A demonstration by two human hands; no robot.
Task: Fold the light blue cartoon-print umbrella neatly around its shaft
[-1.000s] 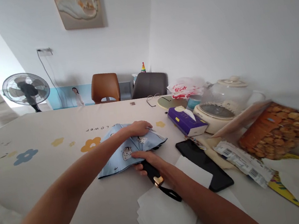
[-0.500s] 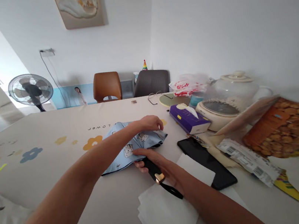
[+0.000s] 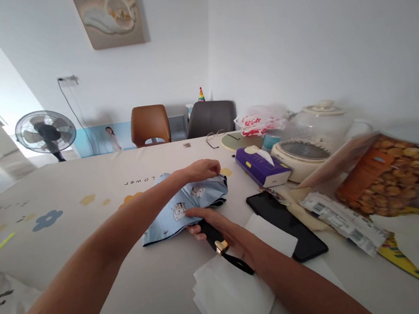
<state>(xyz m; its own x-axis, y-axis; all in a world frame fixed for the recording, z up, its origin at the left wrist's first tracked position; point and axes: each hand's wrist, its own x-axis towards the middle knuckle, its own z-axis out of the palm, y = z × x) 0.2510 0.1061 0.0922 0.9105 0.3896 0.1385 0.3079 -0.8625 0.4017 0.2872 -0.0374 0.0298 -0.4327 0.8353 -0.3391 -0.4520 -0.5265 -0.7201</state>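
A folding umbrella point(image 3: 180, 212) with loose light-blue cloth, printed with cartoon animals, lies just over the table in front of me. Its black handle point(image 3: 212, 234) has a gold-coloured end and a black wrist strap. My right hand point(image 3: 211, 220) is closed around that handle, thumb resting against the cloth. Reaching across from the left, my left hand point(image 3: 204, 169) pinches the far right edge of the umbrella's cloth. Its fingertips are partly hidden behind the hand. Below the handle lie sheets of white paper point(image 3: 224, 294).
To the right are a black phone point(image 3: 288, 226), a purple tissue box point(image 3: 262, 166), a white packet point(image 3: 343, 221) and a bag of round brown food point(image 3: 396, 171). A glass pot point(image 3: 315, 128) and eyeglasses point(image 3: 212, 138) stand farther back. A white bag point(image 3: 4, 308) lies at left.
My left hand has shifted slightly left, and the cloth edge by it now rises in a fold. My right hand keeps its grip on the handle. The camera view has tilted slightly.
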